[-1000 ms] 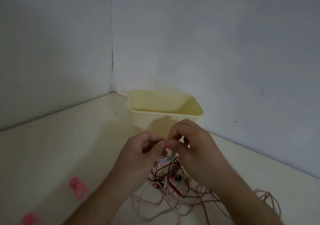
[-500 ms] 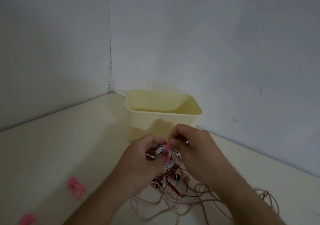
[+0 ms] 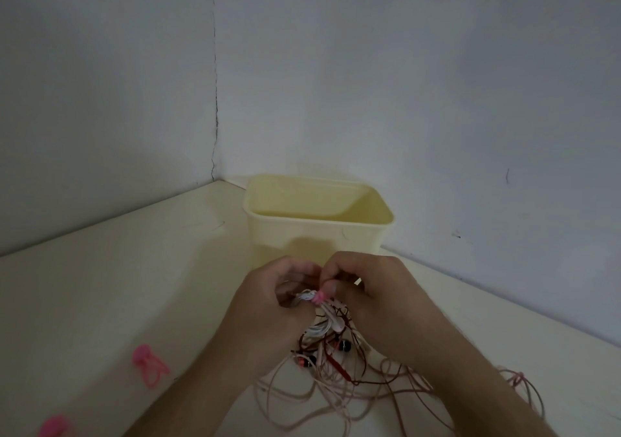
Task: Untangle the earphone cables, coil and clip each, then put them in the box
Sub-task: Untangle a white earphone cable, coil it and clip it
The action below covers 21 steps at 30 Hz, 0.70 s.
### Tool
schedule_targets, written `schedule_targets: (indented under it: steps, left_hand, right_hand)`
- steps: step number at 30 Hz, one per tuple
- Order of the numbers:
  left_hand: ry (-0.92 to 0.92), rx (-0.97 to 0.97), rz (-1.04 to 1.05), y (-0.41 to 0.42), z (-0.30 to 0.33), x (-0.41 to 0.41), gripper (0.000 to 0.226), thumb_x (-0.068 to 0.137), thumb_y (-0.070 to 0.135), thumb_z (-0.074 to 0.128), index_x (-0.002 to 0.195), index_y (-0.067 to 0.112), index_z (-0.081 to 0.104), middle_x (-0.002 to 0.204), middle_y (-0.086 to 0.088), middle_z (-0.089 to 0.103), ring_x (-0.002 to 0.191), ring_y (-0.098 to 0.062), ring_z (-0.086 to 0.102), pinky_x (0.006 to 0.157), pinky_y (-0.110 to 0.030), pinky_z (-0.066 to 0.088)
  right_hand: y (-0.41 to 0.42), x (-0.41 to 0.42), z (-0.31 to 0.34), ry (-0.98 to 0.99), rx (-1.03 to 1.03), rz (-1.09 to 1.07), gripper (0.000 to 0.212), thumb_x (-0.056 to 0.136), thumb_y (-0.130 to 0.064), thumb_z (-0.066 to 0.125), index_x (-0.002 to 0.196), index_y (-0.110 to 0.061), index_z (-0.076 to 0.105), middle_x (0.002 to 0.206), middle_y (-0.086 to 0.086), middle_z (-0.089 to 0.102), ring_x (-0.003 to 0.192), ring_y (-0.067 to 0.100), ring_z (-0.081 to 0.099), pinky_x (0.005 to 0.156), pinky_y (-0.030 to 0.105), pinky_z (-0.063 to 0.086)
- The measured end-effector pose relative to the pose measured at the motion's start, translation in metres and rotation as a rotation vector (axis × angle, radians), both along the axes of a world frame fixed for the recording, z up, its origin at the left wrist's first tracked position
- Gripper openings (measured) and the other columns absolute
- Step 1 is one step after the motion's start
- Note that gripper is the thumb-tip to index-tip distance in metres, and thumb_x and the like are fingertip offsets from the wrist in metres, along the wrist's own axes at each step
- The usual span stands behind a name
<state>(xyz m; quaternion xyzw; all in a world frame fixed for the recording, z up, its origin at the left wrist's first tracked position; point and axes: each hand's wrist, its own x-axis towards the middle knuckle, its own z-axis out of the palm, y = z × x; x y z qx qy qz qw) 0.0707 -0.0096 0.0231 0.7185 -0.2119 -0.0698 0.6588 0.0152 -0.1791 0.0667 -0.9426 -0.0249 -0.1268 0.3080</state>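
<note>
A cream-coloured flat surface [image 3: 100, 302] ran back into a corner formed by two pale grey painted walls [image 3: 403, 84]. A thin dark vertical crack [image 3: 215, 100] followed the corner seam down to the surface. The right-hand wall carried two small dark scuff marks, one higher [image 3: 507, 176] and one lower near the surface edge [image 3: 456, 234].

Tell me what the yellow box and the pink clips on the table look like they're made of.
The yellow box looks like molded plastic with a matte finish: thin rolled rim, rounded corners, even color. The pink clip near it and a second one by the lower edge seem to be glossy, slightly translucent plastic, though dim light leaves this uncertain.
</note>
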Motion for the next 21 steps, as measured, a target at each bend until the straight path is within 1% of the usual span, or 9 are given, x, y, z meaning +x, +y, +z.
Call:
schedule_targets:
  steps: [2,4,6,9,11,14,16,19,21]
  left_hand:
    - [0.016,-0.047,-0.015,0.0007,0.0029,-0.0015,0.037,0.086,-0.010,0.072,0.105,0.021,0.077,0.101,0.004,0.081,0.101,-0.009,0.076,0.091,-0.030,0.057]
    - [0.046,-0.119,-0.017,0.0007,0.0048,-0.0017,0.031,0.088,-0.006,0.073,0.104,0.020,0.078,0.099,0.001,0.082,0.098,-0.014,0.077,0.084,-0.023,0.057]
    - [0.058,-0.169,0.016,0.0006,0.0048,-0.0010,0.026,0.089,-0.002,0.076,0.103,0.019,0.079,0.098,0.000,0.082,0.095,-0.016,0.078,0.079,-0.021,0.058]
    - [0.045,-0.195,0.060,0.0003,0.0039,-0.0006,0.023,0.088,0.003,0.080,0.102,0.021,0.079,0.098,0.002,0.081,0.093,-0.017,0.078,0.080,-0.028,0.061]
    - [0.030,-0.205,0.060,0.0001,0.0034,-0.0012,0.025,0.087,0.003,0.081,0.104,0.021,0.079,0.100,0.002,0.081,0.094,-0.015,0.078,0.080,-0.026,0.061]
    - [0.004,-0.229,0.053,-0.0004,0.0036,-0.0025,0.026,0.087,0.001,0.081,0.106,0.019,0.077,0.103,0.002,0.081,0.100,-0.014,0.077,0.082,-0.023,0.060]
    - [-0.012,-0.245,0.055,-0.0004,0.0041,-0.0033,0.026,0.087,0.000,0.080,0.105,0.018,0.077,0.103,0.001,0.081,0.101,-0.015,0.078,0.086,-0.026,0.060]
    - [-0.020,-0.260,0.060,-0.0002,0.0051,-0.0038,0.026,0.088,-0.003,0.078,0.103,0.018,0.077,0.104,0.000,0.080,0.102,-0.017,0.078,0.088,-0.032,0.058]
    - [-0.015,-0.264,0.060,-0.0002,0.0054,-0.0042,0.026,0.088,-0.003,0.078,0.103,0.018,0.077,0.104,0.000,0.081,0.102,-0.017,0.078,0.087,-0.033,0.058]
  right_hand:
    - [-0.0009,0.0001,0.0000,-0.003,0.012,-0.015,0.022,0.101,-0.019,0.067,0.083,-0.032,0.071,0.082,-0.014,0.071,0.070,0.000,0.060,0.065,0.019,0.048]
    - [-0.0011,0.0010,0.0004,-0.020,0.023,-0.028,0.021,0.101,-0.021,0.068,0.083,-0.033,0.071,0.080,-0.014,0.071,0.070,0.000,0.061,0.064,0.018,0.048]
    - [-0.0008,0.0015,0.0000,-0.049,0.036,-0.034,0.020,0.101,-0.022,0.069,0.084,-0.032,0.069,0.076,-0.014,0.069,0.070,0.003,0.060,0.062,0.017,0.046]
    - [-0.0006,0.0017,-0.0012,-0.092,0.057,-0.036,0.020,0.100,-0.019,0.069,0.085,-0.031,0.067,0.075,-0.013,0.068,0.067,0.006,0.060,0.059,0.017,0.045]
    - [0.0002,0.0022,-0.0024,-0.127,0.077,-0.039,0.020,0.099,-0.017,0.071,0.087,-0.031,0.066,0.076,-0.012,0.070,0.068,0.009,0.062,0.059,0.019,0.047]
    - [0.0010,0.0034,-0.0035,-0.169,0.090,-0.055,0.019,0.099,-0.018,0.073,0.090,-0.032,0.064,0.078,-0.015,0.070,0.072,0.008,0.065,0.062,0.018,0.049]
    - [0.0011,0.0039,-0.0042,-0.174,0.084,-0.075,0.015,0.100,-0.022,0.073,0.094,-0.032,0.064,0.077,-0.015,0.070,0.074,0.005,0.066,0.065,0.019,0.051]
    - [0.0011,0.0038,-0.0048,-0.179,0.056,-0.074,0.010,0.102,-0.024,0.070,0.108,-0.032,0.067,0.081,-0.017,0.072,0.080,0.001,0.067,0.071,0.019,0.054]
    - [0.0020,0.0036,-0.0048,-0.195,0.013,-0.067,0.007,0.103,-0.026,0.068,0.106,-0.031,0.071,0.081,-0.016,0.072,0.081,0.003,0.067,0.071,0.023,0.054]
